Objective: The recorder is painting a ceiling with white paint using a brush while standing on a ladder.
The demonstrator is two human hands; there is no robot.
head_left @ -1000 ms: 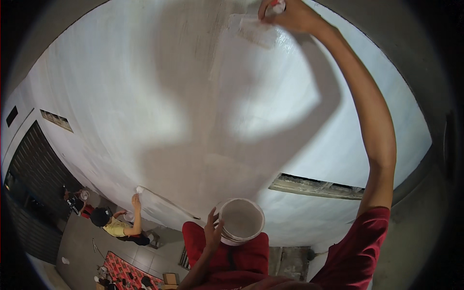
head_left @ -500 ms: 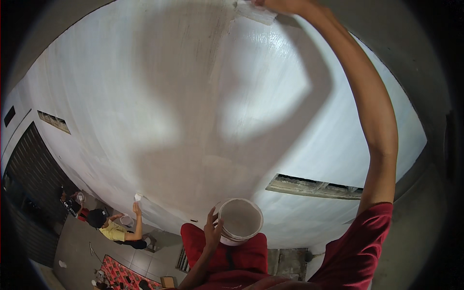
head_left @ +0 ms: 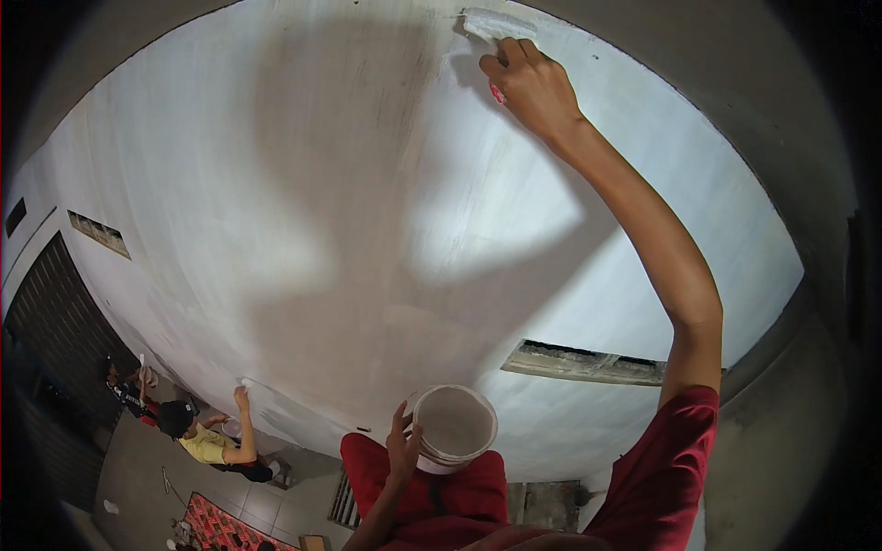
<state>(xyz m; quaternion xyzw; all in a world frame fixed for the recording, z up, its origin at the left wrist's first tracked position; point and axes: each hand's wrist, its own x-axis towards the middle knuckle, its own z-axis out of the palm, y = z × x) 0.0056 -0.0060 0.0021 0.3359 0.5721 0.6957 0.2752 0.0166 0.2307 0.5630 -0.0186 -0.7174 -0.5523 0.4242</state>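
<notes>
High on the whitewashed wall [head_left: 340,239], my right hand [head_left: 533,87] grips a wide paintbrush [head_left: 501,26]. The brush's pale, paint-coated bristles touch the wall near its top edge, and a bit of red handle shows below my fingers. In front of my red trousers, my left hand [head_left: 402,445] is wrapped round the rim and side of a white paint bucket [head_left: 455,422]. The bucket tilts open toward me; its inside walls look coated, and the paint level cannot be made out. My shadow covers much of the wall's middle.
A slotted vent opening [head_left: 583,364] is set in the wall at the right, another [head_left: 99,233] at the far left. Low at left, a person in a yellow shirt [head_left: 209,444] and one in black [head_left: 129,395] work along the wall. A red patterned mat [head_left: 230,525] lies on the floor.
My right hand has come down from the upper edge, its brush now tipped upward against the wall. My left hand keeps hold of the bucket. The person in yellow has lowered their raised hand slightly.
</notes>
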